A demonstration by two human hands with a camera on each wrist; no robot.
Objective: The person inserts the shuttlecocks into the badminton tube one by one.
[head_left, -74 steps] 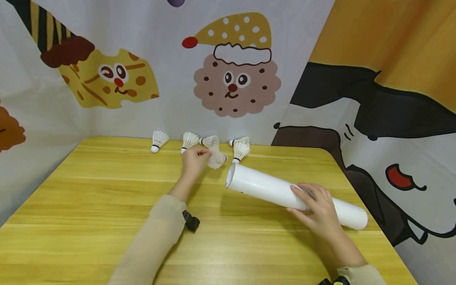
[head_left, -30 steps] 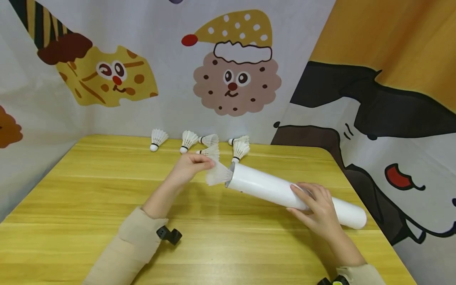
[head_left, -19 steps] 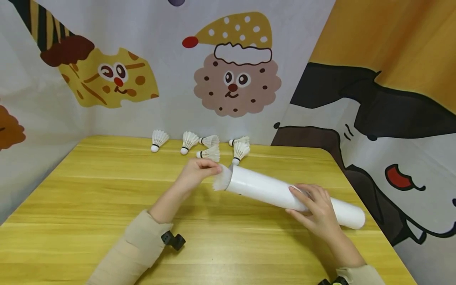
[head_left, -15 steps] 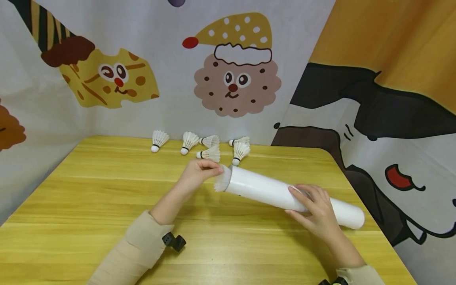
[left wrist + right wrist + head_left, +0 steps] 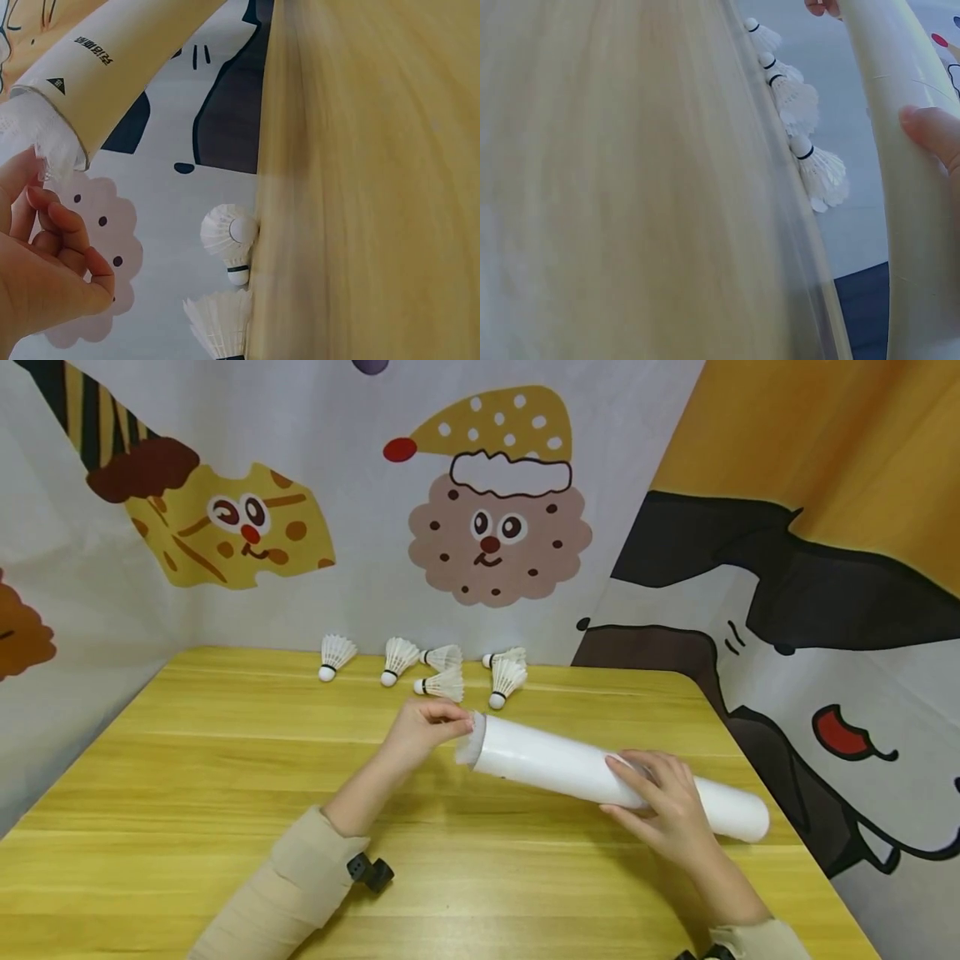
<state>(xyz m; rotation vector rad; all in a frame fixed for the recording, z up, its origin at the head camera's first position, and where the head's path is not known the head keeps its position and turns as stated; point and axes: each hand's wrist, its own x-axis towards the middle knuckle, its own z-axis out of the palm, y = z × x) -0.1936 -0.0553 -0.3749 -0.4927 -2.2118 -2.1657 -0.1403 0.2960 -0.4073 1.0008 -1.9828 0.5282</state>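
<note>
My right hand (image 5: pixel 670 810) grips a long white shuttlecock tube (image 5: pixel 555 758) around its middle and holds it tilted above the table, its mouth up and to the left. At that mouth my left hand (image 5: pixel 420 731) pinches the feather skirt of a shuttlecock (image 5: pixel 468 747). Most of this shuttlecock is inside the tube, and only the skirt's end sticks out. In the left wrist view, the thumb and forefinger hold the skirt (image 5: pixel 56 146) at the tube's rim, the other fingers curled. The right wrist view shows the right thumb (image 5: pixel 930 131) lying along the tube.
Several white shuttlecocks lie along the table's back edge, among them one at the far left (image 5: pixel 335 657), one in the middle (image 5: pixel 440 684) and one just behind the tube (image 5: pixel 507 681). The wooden table (image 5: pixel 225 793) meets a cartoon-printed cloth (image 5: pixel 360 593) at the back.
My left hand picked up a shuttlecock from the back group, brought it to the tube's mouth and slid it in until only the skirt's end shows. The right hand stayed almost still.
</note>
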